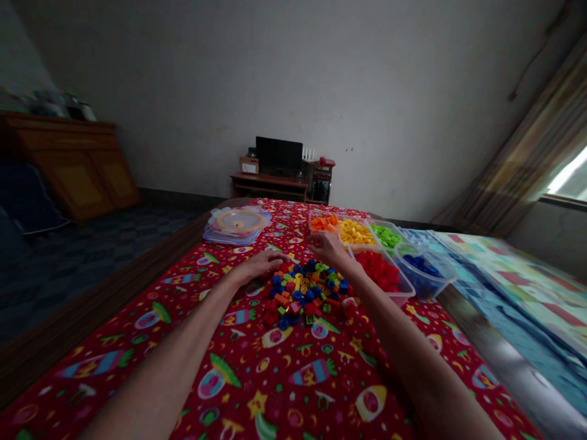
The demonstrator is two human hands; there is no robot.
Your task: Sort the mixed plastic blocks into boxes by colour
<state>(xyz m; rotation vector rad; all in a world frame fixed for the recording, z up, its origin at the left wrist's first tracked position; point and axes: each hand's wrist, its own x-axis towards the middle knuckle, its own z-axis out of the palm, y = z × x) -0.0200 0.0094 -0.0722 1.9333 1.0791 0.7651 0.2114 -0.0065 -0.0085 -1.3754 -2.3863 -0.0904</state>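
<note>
Red patterned cloth [183,342] is covering the worktop [137,278]. Stacked lids [237,225] are lying at left. My left hand [261,264] is resting half-curled beside the mixed brick pile [305,290]; my right hand [329,245] is hovering, more tightly curled, near containers [401,297] of sorted bricks [376,272]. Whether either is gripping anything, I cannot tell.

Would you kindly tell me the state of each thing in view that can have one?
Block pile: loose, colours mixed.
Left hand: fingers bent, beside the block pile; grip unclear.
Right hand: fingers curled, near the orange blocks; grip unclear.
Containers: open, blocks sorted by colour inside.
Lids: off, stacked.
Tablecloth: spread out.
Monitor: screen dark.
Cabinet doors: shut.
</note>
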